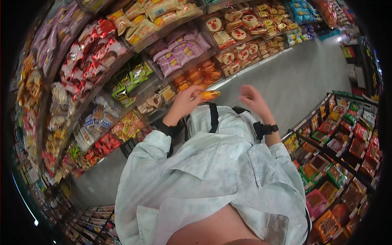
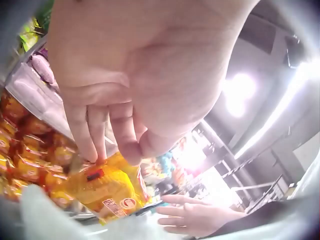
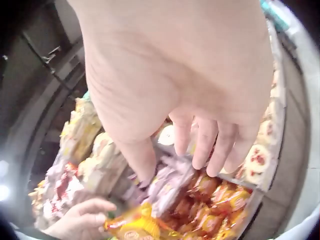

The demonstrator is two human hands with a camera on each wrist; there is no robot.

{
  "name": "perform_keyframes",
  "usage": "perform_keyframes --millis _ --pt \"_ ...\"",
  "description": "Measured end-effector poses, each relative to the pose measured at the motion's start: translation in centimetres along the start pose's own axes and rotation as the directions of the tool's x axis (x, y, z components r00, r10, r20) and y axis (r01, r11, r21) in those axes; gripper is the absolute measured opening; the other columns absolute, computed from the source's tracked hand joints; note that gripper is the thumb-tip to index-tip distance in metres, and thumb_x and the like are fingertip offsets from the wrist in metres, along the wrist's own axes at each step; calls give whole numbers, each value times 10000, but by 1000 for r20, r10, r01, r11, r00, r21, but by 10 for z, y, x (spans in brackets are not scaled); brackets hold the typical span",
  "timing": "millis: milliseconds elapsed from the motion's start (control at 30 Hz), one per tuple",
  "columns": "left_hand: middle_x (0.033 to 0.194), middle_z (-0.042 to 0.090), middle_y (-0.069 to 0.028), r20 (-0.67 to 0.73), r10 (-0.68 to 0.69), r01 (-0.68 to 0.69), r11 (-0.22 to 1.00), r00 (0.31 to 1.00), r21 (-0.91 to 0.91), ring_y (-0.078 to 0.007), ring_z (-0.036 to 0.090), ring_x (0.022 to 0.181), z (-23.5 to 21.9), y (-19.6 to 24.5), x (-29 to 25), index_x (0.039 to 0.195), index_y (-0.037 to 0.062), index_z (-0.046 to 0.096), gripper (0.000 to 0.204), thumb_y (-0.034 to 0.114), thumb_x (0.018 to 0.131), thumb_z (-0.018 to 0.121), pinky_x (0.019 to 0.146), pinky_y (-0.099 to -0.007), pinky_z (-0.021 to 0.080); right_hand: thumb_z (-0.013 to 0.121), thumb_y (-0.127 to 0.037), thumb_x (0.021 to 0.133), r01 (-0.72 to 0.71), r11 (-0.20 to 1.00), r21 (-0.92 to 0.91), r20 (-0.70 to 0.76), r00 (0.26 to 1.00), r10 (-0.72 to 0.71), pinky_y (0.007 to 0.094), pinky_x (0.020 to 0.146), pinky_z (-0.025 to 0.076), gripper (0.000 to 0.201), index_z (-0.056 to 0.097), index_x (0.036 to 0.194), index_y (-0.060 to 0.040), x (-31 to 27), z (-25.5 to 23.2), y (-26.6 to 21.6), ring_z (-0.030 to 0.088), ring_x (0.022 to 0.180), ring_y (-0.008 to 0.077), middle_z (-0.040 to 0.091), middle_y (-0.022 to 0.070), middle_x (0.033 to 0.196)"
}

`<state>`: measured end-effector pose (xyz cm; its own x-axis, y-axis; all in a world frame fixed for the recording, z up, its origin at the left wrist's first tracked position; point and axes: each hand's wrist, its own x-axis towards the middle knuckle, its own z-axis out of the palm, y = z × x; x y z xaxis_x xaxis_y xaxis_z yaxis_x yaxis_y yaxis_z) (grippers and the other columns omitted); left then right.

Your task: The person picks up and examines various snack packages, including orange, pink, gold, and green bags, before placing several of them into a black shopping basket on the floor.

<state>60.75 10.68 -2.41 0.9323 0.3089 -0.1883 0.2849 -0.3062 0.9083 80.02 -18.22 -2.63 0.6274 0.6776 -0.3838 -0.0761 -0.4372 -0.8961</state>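
Observation:
My left hand [image 1: 188, 101] pinches one end of a small yellow-orange snack packet [image 1: 210, 95] between thumb and fingertips. In the left wrist view the packet [image 2: 112, 187] is shiny and see-through in part, with a printed label. To its right, my right hand [image 1: 254, 100] is held apart from it, fingers loosely extended and holding nothing. The right wrist view shows that hand's fingers [image 3: 205, 142] hanging relaxed over the shelf goods. Just beyond the packet lies a bin of similar orange packets [image 1: 199, 76].
Tiered bins of wrapped snacks rise ahead and to the left, with purple packets [image 1: 181, 53], red-and-white packets [image 1: 92, 49] and round-printed packs [image 1: 241, 53]. A grey floor aisle [image 1: 298, 77] runs to the right. Another rack of boxed snacks [image 1: 326, 163] stands on the right.

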Motion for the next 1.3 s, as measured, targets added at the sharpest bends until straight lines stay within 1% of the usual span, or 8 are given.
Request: perform_keyframes --millis 133,233,300,600,800,1000,1100,1300 --pt "944 613 26 -83 -90 62 954 992 -294 -76 612 892 40 67 -38 1295 26 661 255 88 1047 655 852 -262 527 753 -114 1005 179 980 90 407 891 -200 367 1098 526 560 503 1499 -27 -16 18 -59 655 1265 204 688 95 1344" --pt "924 622 1 -244 -131 87 979 961 -185 -98 625 881 87 83 -70 1355 43 628 313 105 1050 660 833 -287 533 753 -130 1018 -58 968 243 535 841 -84 350 1064 548 539 508 1479 6 -31 21 -44 670 1232 192 687 107 1330" --pt "909 628 -16 -378 -109 77 992 919 -99 -119 638 869 125 89 -94 1384 51 610 345 120 1051 663 823 -299 536 757 -180 1026 -16 968 249 512 851 -117 328 996 570 518 523 1442 22 -39 19 -26 686 1165 172 692 107 1292" --pt "1125 754 -161 -242 -404 405 913 882 -48 -280 762 1058 186 114 -207 1602 93 432 654 207 1026 721 950 -381 579 683 -439 1064 -20 995 98 612 790 -45 297 818 594 509 621 1302 5 -110 36 27 694 983 127 716 95 1110" --pt "1134 751 -189 -178 -254 282 947 951 157 -362 746 1040 208 133 -208 1517 75 526 608 267 987 752 898 -428 586 560 -480 1120 -342 882 325 644 762 59 249 679 594 517 632 1264 11 -135 32 79 715 866 119 722 81 1065" --pt "1014 732 -163 -58 -187 194 901 981 388 -395 705 946 248 147 -206 1506 90 541 622 361 975 722 863 -497 563 493 -648 1092 -592 742 315 616 722 314 280 798 582 662 635 1320 -43 -162 3 118 696 958 128 709 59 1134" --pt "995 725 -162 -146 -13 71 912 989 404 -383 704 977 269 134 -243 1551 108 501 666 356 971 716 906 -493 555 500 -727 1052 -581 801 143 640 672 373 304 855 566 760 622 1345 -36 -166 12 134 679 1028 132 694 42 1171" --pt "1077 753 -147 -294 -230 303 924 928 233 -383 711 1013 230 124 -345 1613 252 451 650 343 1011 678 911 -493 563 441 -696 1088 -306 949 -82 741 618 263 279 731 543 728 680 1217 -20 -183 101 85 656 879 125 699 36 1035"
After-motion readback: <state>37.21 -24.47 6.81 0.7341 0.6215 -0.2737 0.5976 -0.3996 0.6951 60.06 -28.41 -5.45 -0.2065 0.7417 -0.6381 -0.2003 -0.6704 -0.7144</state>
